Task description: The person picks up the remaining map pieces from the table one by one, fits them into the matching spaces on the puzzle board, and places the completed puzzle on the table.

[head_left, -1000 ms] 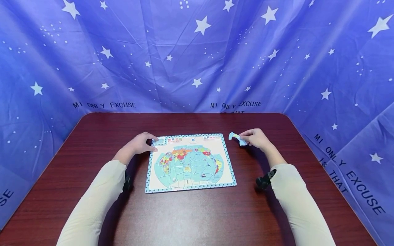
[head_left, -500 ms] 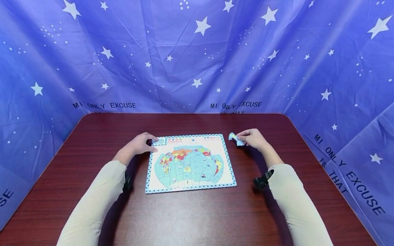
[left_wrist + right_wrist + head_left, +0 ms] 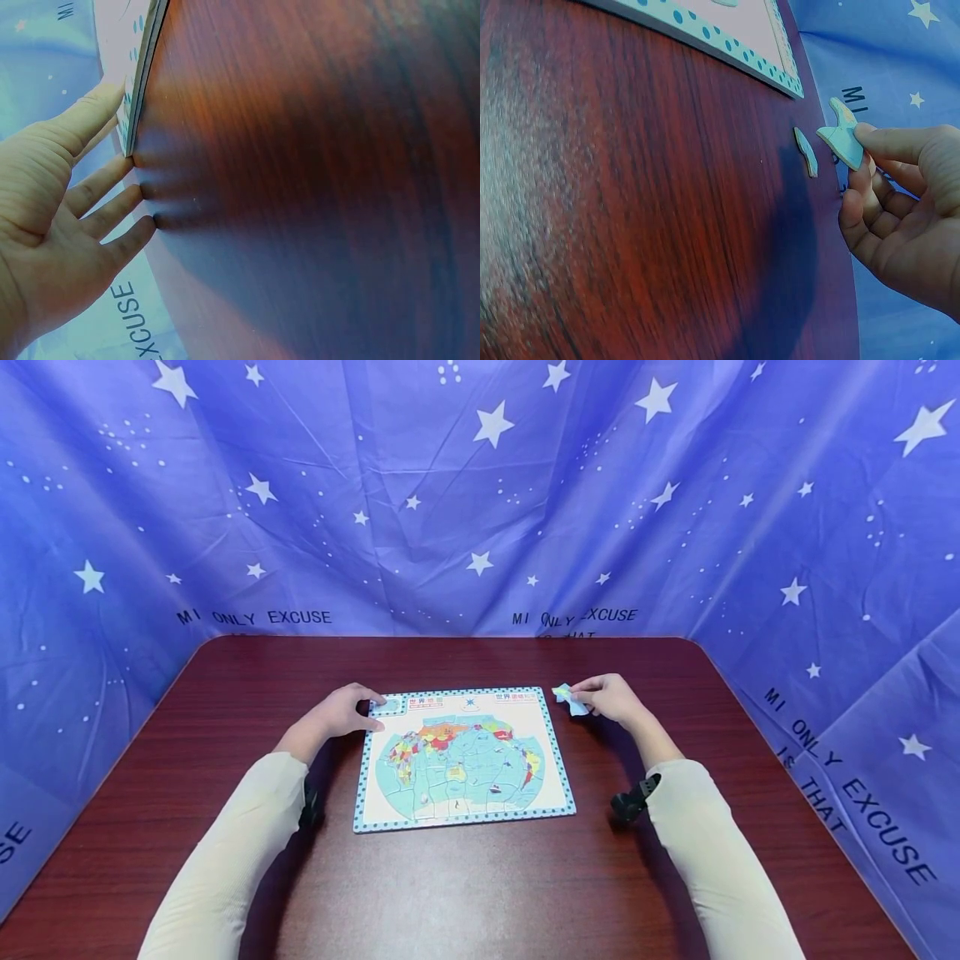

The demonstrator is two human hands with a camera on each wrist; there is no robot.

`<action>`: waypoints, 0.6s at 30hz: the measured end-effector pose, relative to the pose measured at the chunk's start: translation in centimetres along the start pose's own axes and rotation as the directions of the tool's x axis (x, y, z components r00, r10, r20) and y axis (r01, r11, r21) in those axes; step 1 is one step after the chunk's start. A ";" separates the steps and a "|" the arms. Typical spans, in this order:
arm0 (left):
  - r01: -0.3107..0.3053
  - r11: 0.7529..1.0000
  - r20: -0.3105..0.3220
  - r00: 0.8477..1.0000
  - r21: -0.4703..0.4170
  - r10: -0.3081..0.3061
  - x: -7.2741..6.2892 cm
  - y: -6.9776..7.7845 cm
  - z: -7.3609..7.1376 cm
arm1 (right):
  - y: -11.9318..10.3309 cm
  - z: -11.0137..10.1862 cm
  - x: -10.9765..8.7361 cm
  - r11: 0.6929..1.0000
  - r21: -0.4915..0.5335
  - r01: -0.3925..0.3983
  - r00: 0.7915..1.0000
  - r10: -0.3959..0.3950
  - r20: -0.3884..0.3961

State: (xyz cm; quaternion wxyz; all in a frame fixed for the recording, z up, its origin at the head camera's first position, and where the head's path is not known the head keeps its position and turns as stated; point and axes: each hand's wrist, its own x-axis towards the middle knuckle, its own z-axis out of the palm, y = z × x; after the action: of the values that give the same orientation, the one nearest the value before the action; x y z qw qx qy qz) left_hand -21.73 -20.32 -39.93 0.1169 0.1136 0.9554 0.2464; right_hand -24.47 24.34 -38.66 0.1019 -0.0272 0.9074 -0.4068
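A world-map jigsaw puzzle (image 3: pixel 457 760) in a blue-dotted frame lies flat on the table. The left hand (image 3: pixel 347 708) rests at its far left corner. In the left wrist view, the thumb (image 3: pixel 101 109) lies on the frame's face, and the other fingers stretch straight past the corner to the tabletop. Just right of the board's far right corner, the right hand (image 3: pixel 617 697) pinches a light blue puzzle piece (image 3: pixel 843 139) with a yellow patch between thumb and fingers. Below it in the right wrist view, another thin puzzle piece (image 3: pixel 805 152) lies on the table.
The dark red wooden table (image 3: pixel 450 893) has its far edge a short way beyond the board. A blue star-patterned curtain (image 3: pixel 420 527) hangs behind it and along both sides. A black wrist device (image 3: pixel 633 802) sits under the right sleeve.
The right hand has shifted slightly left toward the board, and the puzzle piece in it has turned. The left hand and the board have stayed put.
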 end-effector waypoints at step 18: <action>-0.005 1.000 0.020 1.000 -0.002 0.005 0.0 0.0 -0.1 | -0.8 0.8 -0.1 1.000 0.016 0.004 1.000 -0.004 0.016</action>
State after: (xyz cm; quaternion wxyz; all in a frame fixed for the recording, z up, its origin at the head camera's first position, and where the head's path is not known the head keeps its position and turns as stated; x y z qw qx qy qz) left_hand -21.72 -20.33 -39.83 0.1260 0.1183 0.9536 0.2464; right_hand -24.22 23.23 -38.61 0.1084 -0.0315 0.9032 -0.4142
